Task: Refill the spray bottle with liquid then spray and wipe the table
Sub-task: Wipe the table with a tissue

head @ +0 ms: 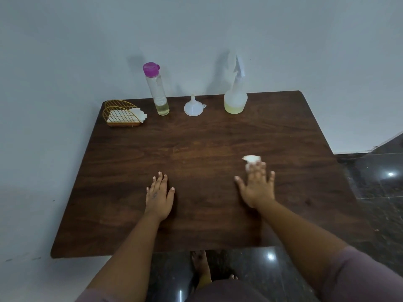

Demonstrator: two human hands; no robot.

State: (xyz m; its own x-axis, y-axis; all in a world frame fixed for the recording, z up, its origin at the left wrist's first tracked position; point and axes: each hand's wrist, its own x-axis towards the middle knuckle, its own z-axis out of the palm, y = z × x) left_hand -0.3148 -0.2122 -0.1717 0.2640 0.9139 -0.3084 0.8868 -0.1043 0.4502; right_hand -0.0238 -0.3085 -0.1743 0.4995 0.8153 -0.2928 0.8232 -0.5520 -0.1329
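Both hands down: right hand [257,184] presses tissue [251,160] flat-fingered, wiping the counter [196,138]; left hand [159,192] spread; spray bottle [235,99] looks refilled, parked far.

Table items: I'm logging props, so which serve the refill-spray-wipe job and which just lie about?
Job: spray bottle, refill bottle, funnel, tissue under the right hand, table.
Lying about: napkin holder with spare napkins; left hand rests flat, idle.
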